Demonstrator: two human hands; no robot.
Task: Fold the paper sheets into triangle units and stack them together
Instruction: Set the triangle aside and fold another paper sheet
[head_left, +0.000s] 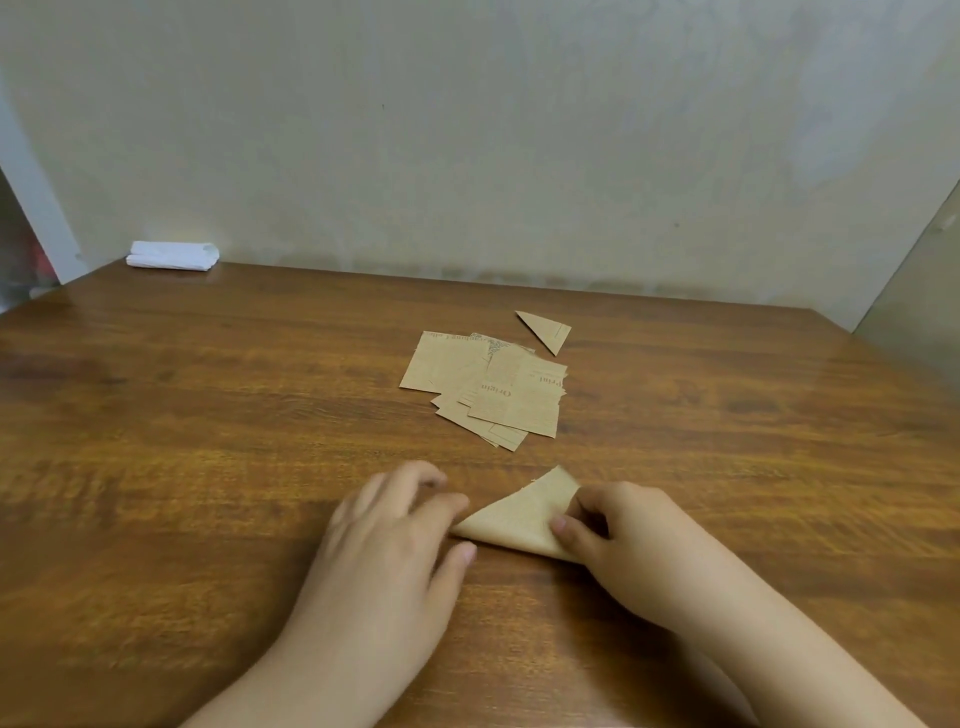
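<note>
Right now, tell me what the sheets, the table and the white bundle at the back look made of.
Loose sheets: thin brown kraft-like paper, matte, with printed lettering. Table: wood or wood-look laminate, slightly glossy, with streaky grain and soft reflections. White bundle: probably folded tissue or cloth; soft rolled edges, too far to tell.

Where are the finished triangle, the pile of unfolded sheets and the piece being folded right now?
finished triangle (548, 331), head view, middle of its face.
pile of unfolded sheets (511, 402), head view, top sheet with print.
piece being folded (517, 517), head view, bare face between the hands.
</note>
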